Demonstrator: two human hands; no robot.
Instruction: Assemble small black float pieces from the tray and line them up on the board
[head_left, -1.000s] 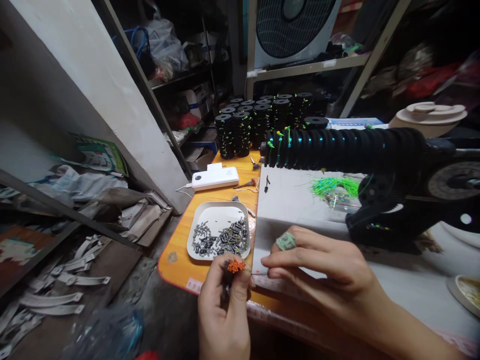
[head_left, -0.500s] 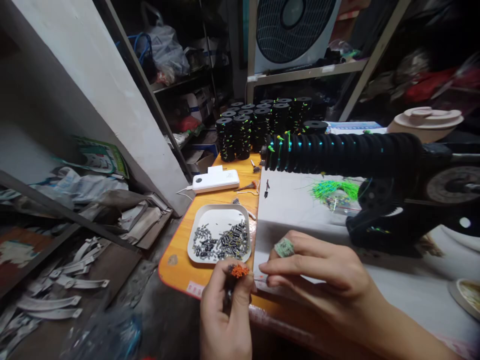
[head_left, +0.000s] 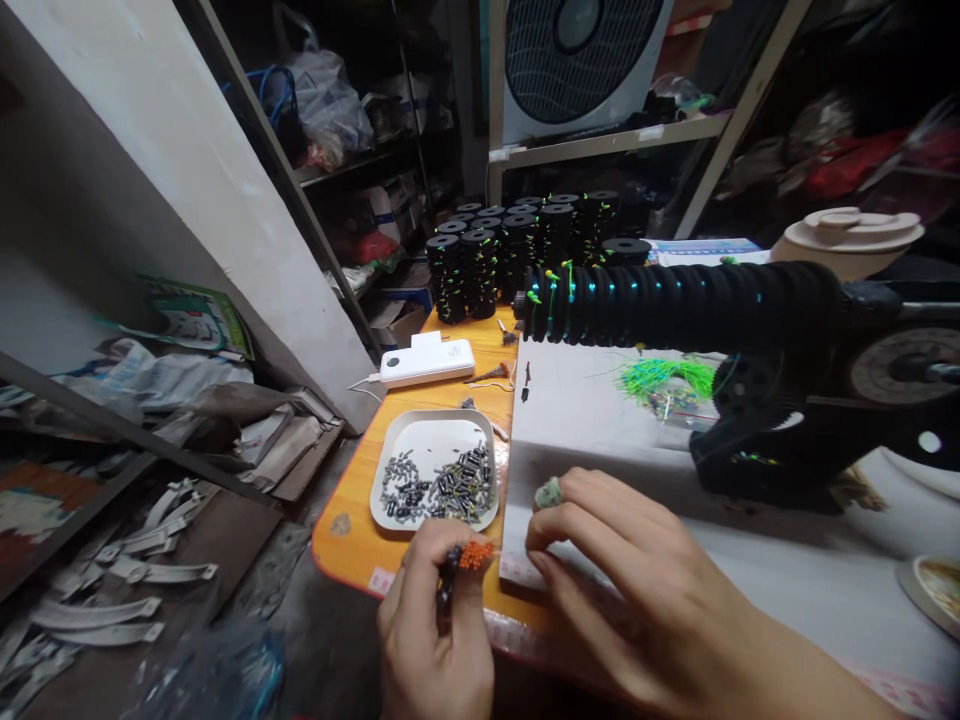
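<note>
My left hand is closed round a thin bundle of orange-tipped pieces, held upright at the table's near edge. My right hand lies just right of it, fingers bent, thumb and forefinger reaching toward the orange tips; its forefinger tip wears a green wrap. I cannot make out anything between those fingers. Right behind my left hand sits a white square tray with several small grey and black cylinders. A long horizontal shaft of black spools spans above the grey mat.
Stacks of black spools stand at the table's back. A white power bank with cable lies on the orange tabletop. Green strands rest on the mat beside a black machine base. Cluttered shelves and floor fill the left.
Both hands have drawn slightly toward me and lower in view. My right thumb and forefinger have closed in on the orange tips. The view has shifted a little left.
</note>
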